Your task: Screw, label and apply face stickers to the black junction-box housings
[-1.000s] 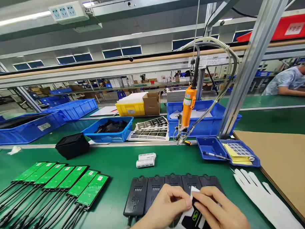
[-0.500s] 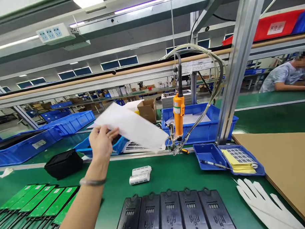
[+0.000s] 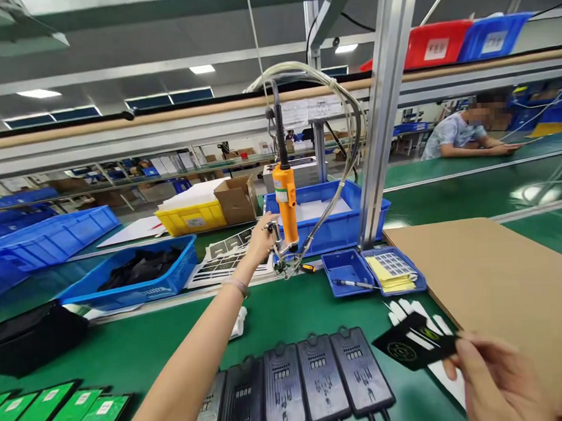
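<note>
My left hand (image 3: 262, 237) is stretched far forward, its fingers spread down onto a stack of white sheets with black labels (image 3: 222, 261), just left of the hanging orange electric screwdriver (image 3: 286, 204). My right hand (image 3: 494, 381) is at the bottom right, pinching a black label with a green ring mark (image 3: 412, 348). It holds the label over a white glove (image 3: 404, 310), right of a row of black housings (image 3: 314, 381) that lie side by side on the green mat.
Green circuit boards (image 3: 48, 415) lie bottom left, beside a black box (image 3: 31, 336). Behind stand a blue bin of black parts (image 3: 131, 277), a yellow bin (image 3: 191, 218), a large blue bin (image 3: 341, 224) and a small blue tray (image 3: 348, 272). A cardboard sheet (image 3: 495, 277) lies right. A person (image 3: 458, 134) works far back.
My left hand let go of the white backing sheet and reached out to the label sheets by the screwdriver. My right hand came into view holding the black label. The view swung right.
</note>
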Demonstrator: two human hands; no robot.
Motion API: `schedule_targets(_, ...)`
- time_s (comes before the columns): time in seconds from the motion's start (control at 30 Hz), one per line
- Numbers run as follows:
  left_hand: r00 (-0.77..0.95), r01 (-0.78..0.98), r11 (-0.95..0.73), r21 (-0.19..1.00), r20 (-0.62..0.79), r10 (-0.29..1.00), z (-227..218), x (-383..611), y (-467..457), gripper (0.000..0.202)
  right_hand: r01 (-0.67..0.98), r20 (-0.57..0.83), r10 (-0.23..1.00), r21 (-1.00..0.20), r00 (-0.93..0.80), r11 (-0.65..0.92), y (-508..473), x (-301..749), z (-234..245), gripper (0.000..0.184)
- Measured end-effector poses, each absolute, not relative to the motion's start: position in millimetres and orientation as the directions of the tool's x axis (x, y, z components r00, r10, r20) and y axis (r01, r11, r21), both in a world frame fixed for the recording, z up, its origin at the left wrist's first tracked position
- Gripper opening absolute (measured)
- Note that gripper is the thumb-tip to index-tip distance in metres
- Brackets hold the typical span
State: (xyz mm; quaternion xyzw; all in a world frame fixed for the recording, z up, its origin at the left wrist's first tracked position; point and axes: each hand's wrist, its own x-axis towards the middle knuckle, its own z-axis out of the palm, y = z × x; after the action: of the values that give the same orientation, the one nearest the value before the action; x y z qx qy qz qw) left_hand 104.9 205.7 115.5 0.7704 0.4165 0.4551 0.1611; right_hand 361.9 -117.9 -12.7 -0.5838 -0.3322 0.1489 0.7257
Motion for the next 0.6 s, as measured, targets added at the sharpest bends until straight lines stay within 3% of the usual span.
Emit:
schedule_targets(0.07,0.192,0.543,-0.558,0.628,0.554,0.81,109.9,89.4,180.6,0.025,0.058,0.191,0.685,-0.976,0.703,0.212,-102.3,354.8,7.1,0.029)
schedule_targets(0.13,0.207,0.589,-0.524,0.616,0.511,0.834,100.3,75.6,141.3,0.019,0.001,0.11,0.793,-0.991,0.599,0.137,-85.3,349.6,22.7,0.035)
schedule_targets(0.2,0.332,0.616,-0.528,0.585,0.415,0.847,87.1,68.5,90.6,0.003,-0.007,0.038,0.886,-0.999,0.462,0.046,-69.0,346.3,31.0,0.04)
schedule_targets(0.27,0.483,0.629,-0.55,0.55,0.279,0.83,71.0,69.2,36.2,0.006,0.001,-0.031,0.938,-0.999,0.345,-0.033,-55.3,343.5,32.0,0.041)
schedule_targets(0.3,0.598,0.652,-0.595,0.47,0.163,0.785,62.1,71.7,10.6,0.006,0.003,-0.057,0.951,-0.998,0.302,-0.061,-49.9,341.9,30.2,0.041)
schedule_targets(0.4,0.737,0.628,-0.702,0.335,0.033,0.675,33.7,81.6,-49.9,0.025,-0.001,-0.12,0.969,-0.992,0.214,-0.123,-39.8,336.1,19.2,0.042)
schedule_targets(0.6,0.831,0.53,-0.83,0.176,0.088,0.549,-11.7,90.7,-90.1,0.071,-0.01,-0.183,0.972,-0.983,0.149,-0.183,-37.9,325.9,-1.8,0.043)
